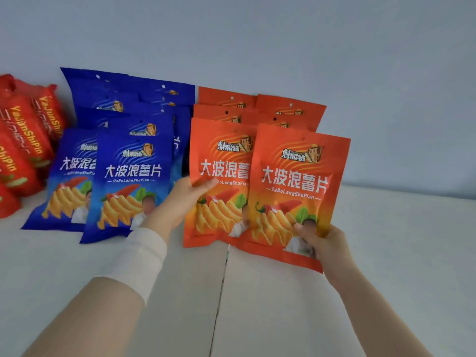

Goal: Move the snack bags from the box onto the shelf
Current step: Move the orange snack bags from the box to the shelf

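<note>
Well along, by the look of it: the shelf already carries three blocks of stock leaning back toward the wall. Red bags at far left, blue bags in staggered rows next to them, then orange bags behind stacked several deep. Current step looks like seating the front row of orange. Left hand pinches the left orange bag at its left edge, thumb on the printed face, the other fingers hidden behind the bag. Right hand grips the right orange bag at its lower right corner, thumb on the front, fingers curled round the back. The right bag overlaps the right edge of the left one and sits nearer and lower; can't tell whether its bottom seam is down on the shelf or held just off it. Box isn't in frame, so remaining count is unknown. Shelf to the right of the orange block is bare, room for more. Bags: flat glossy pouches, orange fading to yellow low down, white Chinese characters with "DaBoLangShuPian" under them, wavy chips and a chilli in the artwork, hang hole at top centre. Film is lightly creased, light and floppy, likely to slide or tip if released leaning badly.
</note>
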Demonstrator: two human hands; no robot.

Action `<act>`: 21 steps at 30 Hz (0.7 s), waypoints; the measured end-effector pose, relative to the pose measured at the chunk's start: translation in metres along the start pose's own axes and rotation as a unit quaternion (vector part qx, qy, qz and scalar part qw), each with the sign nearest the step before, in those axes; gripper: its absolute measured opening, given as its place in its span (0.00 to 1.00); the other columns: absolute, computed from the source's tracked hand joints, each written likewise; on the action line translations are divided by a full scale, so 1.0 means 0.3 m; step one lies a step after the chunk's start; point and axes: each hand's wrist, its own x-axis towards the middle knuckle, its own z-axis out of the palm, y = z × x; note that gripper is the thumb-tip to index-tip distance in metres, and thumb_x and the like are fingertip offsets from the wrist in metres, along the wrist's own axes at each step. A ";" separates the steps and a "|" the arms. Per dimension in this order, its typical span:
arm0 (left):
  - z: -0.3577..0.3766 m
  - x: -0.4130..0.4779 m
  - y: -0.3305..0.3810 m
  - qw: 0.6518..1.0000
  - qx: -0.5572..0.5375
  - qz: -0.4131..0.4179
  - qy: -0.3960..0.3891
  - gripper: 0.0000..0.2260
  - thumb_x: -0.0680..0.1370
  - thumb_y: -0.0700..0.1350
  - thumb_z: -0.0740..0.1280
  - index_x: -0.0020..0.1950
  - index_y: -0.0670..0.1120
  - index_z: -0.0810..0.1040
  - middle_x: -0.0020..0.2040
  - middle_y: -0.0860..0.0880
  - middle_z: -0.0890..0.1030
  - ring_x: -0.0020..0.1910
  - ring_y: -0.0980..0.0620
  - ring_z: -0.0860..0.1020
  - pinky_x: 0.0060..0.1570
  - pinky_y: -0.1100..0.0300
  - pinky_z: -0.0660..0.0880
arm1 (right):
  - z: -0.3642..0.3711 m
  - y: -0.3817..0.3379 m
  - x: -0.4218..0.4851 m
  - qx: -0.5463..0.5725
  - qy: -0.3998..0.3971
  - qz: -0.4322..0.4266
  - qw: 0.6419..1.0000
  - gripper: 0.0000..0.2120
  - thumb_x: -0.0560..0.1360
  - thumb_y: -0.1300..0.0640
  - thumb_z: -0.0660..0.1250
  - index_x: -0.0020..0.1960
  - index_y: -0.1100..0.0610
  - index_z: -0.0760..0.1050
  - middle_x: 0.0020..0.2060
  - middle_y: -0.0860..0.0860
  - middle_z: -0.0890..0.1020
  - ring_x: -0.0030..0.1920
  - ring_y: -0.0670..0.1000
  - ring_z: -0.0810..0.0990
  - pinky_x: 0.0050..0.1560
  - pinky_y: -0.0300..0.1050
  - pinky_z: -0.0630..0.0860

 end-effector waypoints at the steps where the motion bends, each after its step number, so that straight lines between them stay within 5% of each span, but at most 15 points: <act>1: -0.002 0.041 -0.007 1.000 0.001 -0.005 0.003 0.11 0.76 0.46 0.68 0.58 0.50 0.76 0.50 0.54 0.81 0.52 0.54 0.79 0.58 0.58 0.73 | 0.015 -0.002 0.041 -0.003 0.000 0.002 1.000 0.01 0.72 0.60 0.70 0.43 0.57 0.79 0.41 0.55 0.84 0.43 0.57 0.83 0.49 0.53 0.80; 5: -0.019 0.165 -0.031 0.999 0.028 -0.001 0.028 0.14 0.76 0.46 0.68 0.61 0.46 0.77 0.50 0.54 0.80 0.47 0.59 0.78 0.54 0.60 0.72 | 0.066 0.000 0.177 -0.019 0.015 -0.009 1.000 0.03 0.71 0.59 0.71 0.42 0.54 0.77 0.38 0.51 0.83 0.40 0.52 0.82 0.44 0.46 0.78; 9: -0.023 0.231 -0.051 0.991 0.121 0.015 0.061 0.19 0.74 0.48 0.70 0.63 0.46 0.74 0.55 0.53 0.78 0.54 0.53 0.76 0.54 0.58 0.70 | 0.095 0.019 0.241 -0.074 0.025 -0.030 0.996 0.07 0.71 0.56 0.72 0.46 0.56 0.76 0.37 0.48 0.81 0.39 0.49 0.80 0.36 0.41 0.73; 18: 0.009 0.265 -0.035 0.971 0.166 0.029 0.167 0.26 0.73 0.46 0.72 0.67 0.42 0.67 0.63 0.45 0.77 0.61 0.47 0.76 0.52 0.62 0.68 | 0.077 0.026 0.309 -0.203 0.052 -0.077 0.975 0.12 0.69 0.53 0.74 0.49 0.55 0.75 0.41 0.51 0.82 0.44 0.55 0.80 0.48 0.51 0.77; 21: 0.029 0.258 -0.041 0.969 0.165 0.024 0.184 0.29 0.74 0.46 0.71 0.71 0.42 0.63 0.66 0.45 0.74 0.63 0.47 0.74 0.56 0.61 0.69 | 0.089 0.030 0.304 -0.231 0.056 -0.081 0.968 0.16 0.69 0.53 0.74 0.52 0.57 0.73 0.42 0.51 0.79 0.46 0.55 0.78 0.44 0.46 0.73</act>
